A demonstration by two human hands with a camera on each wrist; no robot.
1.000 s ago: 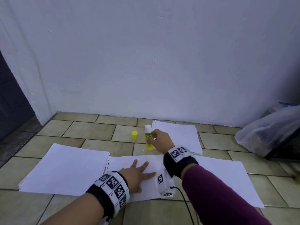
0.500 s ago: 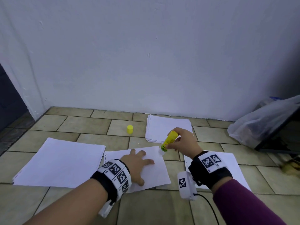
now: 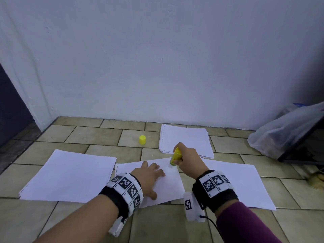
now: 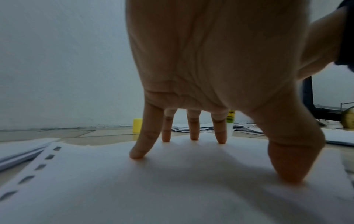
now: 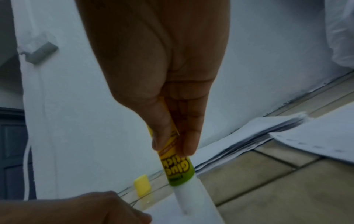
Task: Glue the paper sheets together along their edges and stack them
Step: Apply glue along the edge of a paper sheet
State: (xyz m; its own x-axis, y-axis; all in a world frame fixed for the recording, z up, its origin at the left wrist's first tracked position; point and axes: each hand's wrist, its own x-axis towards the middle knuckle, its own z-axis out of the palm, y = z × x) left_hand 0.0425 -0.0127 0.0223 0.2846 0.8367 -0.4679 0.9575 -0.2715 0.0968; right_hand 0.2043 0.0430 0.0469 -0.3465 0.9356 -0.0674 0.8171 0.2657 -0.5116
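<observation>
Pinning a punched paper sheet (image 3: 166, 188) to the tiled floor (image 3: 84, 135) with the spread, straight fingers of my left hand (image 3: 149, 178), I keep it from sliding. My right hand (image 3: 190, 160) clasps the uncapped glue stick (image 3: 175, 156), tilted so its white tip meets the sheet's far right corner, apparently to begin an edge. Its yellow cap (image 3: 142, 139) stands apart, clear of other paper stacks (image 3: 70, 174).

"Glue Stick" in yellow lettering on the glue stick (image 5: 175, 162) label, upside down.
</observation>
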